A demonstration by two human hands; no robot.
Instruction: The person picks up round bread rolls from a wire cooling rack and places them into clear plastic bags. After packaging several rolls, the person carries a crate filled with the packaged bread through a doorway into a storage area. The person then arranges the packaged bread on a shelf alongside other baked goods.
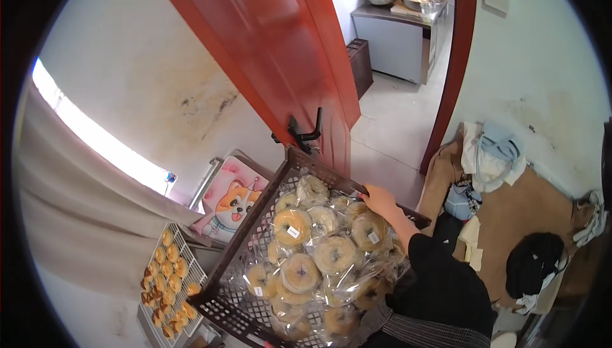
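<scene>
A dark brown plastic crate (290, 168) with meshed sides is in front of me, full of ring-shaped breads (335, 254) in clear bags, some with small white labels. My right hand (380, 201) is closed over its far right rim. Of my left hand (268, 345) only a small bit of a finger shows at the near rim, by the lower edge; the rest is out of sight. The crate's far corner comes close to the black handle (310, 132) of a red door (274, 48), which stands open.
At the left, a wire rack (189, 270) holds several small golden baked pieces beside a grey curtain (89, 176). A pink folding piece with a cartoon dog (237, 206) leans by the wall. Through the doorway stands a counter (392, 45) with metal bowls. Clothes (494, 156) lie on brown material at right.
</scene>
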